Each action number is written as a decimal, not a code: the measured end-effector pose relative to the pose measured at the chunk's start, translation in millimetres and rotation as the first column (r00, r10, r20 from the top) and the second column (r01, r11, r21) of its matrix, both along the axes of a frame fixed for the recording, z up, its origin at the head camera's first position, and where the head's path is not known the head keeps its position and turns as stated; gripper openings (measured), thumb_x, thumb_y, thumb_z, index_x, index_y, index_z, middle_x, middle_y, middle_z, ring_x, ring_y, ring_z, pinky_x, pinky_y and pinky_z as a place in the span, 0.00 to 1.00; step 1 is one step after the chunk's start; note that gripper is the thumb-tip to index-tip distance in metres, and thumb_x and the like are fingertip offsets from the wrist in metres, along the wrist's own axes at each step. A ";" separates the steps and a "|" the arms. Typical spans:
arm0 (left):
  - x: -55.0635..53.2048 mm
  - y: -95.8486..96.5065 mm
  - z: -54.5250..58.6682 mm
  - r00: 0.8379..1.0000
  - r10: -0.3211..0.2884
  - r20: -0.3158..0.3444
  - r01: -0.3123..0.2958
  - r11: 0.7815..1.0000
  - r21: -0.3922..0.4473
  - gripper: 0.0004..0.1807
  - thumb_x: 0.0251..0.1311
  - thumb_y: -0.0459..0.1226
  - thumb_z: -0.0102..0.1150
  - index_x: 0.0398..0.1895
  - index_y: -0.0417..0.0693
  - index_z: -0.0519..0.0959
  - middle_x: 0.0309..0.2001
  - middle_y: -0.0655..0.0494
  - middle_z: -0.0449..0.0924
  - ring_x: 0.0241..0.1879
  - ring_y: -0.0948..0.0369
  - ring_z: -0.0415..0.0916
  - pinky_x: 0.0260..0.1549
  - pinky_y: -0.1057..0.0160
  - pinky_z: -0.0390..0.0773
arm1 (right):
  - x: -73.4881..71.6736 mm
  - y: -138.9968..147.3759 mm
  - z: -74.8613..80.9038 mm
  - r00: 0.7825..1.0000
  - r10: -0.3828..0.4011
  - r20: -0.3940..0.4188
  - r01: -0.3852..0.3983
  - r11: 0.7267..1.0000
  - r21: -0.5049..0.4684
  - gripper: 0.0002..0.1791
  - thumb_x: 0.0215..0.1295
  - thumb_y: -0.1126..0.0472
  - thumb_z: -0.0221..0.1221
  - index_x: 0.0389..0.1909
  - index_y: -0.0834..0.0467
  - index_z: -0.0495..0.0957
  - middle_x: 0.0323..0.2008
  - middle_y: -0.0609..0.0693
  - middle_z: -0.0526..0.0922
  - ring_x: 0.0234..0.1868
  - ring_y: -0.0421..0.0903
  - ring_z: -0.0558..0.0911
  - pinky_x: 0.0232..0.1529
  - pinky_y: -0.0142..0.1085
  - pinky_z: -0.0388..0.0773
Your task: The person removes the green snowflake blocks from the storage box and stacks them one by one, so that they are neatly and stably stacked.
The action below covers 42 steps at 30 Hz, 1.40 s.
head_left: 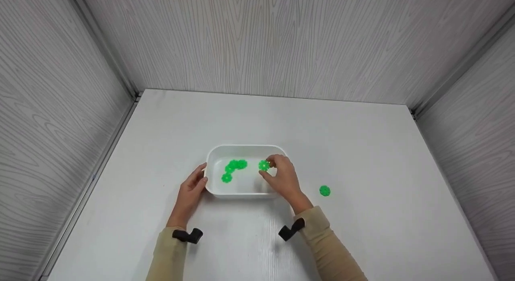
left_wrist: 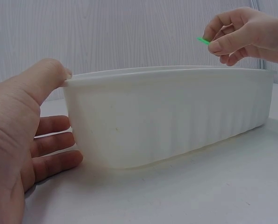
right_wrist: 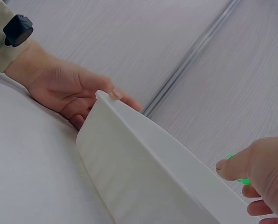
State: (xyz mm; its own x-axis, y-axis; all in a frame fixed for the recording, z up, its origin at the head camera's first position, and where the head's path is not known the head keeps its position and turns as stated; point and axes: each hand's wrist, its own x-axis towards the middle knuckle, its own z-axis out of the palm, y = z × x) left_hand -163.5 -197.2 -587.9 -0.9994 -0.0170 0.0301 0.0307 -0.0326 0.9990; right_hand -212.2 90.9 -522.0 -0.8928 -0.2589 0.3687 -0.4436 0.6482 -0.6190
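Observation:
A white plastic tub (head_left: 245,195) sits on the table with several green, notched snowflake-shaped discs (head_left: 227,177) lying toward its left side. My left hand (head_left: 190,193) holds the tub's left end, thumb at the rim and fingers against the outer wall (left_wrist: 129,119). Above the tub's right part, my right hand (head_left: 283,177) pinches one green snowflake disc (head_left: 264,165) between thumb and fingers. That disc shows edge-on in the left wrist view, higher than the rim. From the right wrist, the thumb partly hides it.
Another green snowflake disc (head_left: 324,191) lies on the white table (head_left: 362,232), to the right of the tub. Grey wood-grain panels (head_left: 257,43) enclose the table at the back and both sides. Each wrist wears a black mount (head_left: 187,235) over a beige sleeve.

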 end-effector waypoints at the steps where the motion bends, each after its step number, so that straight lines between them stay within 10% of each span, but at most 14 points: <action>1: -1.0 -0.4 -3.9 1.000 0.004 -0.008 -0.004 1.000 0.001 0.27 0.64 0.45 0.54 0.66 0.58 0.66 0.61 0.46 0.68 0.58 0.54 0.68 0.54 0.60 0.70 | 1.7 1.4 -0.1 1.000 -0.007 -0.013 0.007 1.000 -0.004 0.17 0.52 0.58 0.68 0.41 0.59 0.75 0.34 0.49 0.76 0.37 0.45 0.73 0.40 0.38 0.72; 26: 0.6 -0.6 -4.3 1.000 0.018 -0.016 -0.018 1.000 -0.010 0.26 0.62 0.47 0.55 0.65 0.63 0.67 0.60 0.46 0.69 0.57 0.52 0.68 0.50 0.68 0.72 | 27.7 38.5 -18.1 0.943 -0.192 -0.270 0.147 0.973 -0.178 0.19 0.50 0.62 0.69 0.42 0.63 0.75 0.35 0.52 0.76 0.40 0.47 0.74 0.43 0.40 0.73; 42: -0.3 2.8 -1.2 1.000 0.023 -0.008 -0.023 0.999 -0.025 0.25 0.64 0.47 0.54 0.65 0.64 0.67 0.61 0.49 0.69 0.58 0.55 0.68 0.51 0.66 0.72 | 39.2 73.1 -36.6 0.934 -0.287 -0.211 0.223 0.933 -0.281 0.19 0.51 0.68 0.67 0.44 0.65 0.75 0.37 0.54 0.78 0.41 0.49 0.73 0.43 0.44 0.73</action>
State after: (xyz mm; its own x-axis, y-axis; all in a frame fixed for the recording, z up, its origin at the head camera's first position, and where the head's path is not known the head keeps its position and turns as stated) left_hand -163.9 -194.4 -589.2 -0.9985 -0.0392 0.0387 0.0389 -0.0065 0.9992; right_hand -173.0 164.1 -558.6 -0.7894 0.0943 0.6066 -0.4417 0.5990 -0.6679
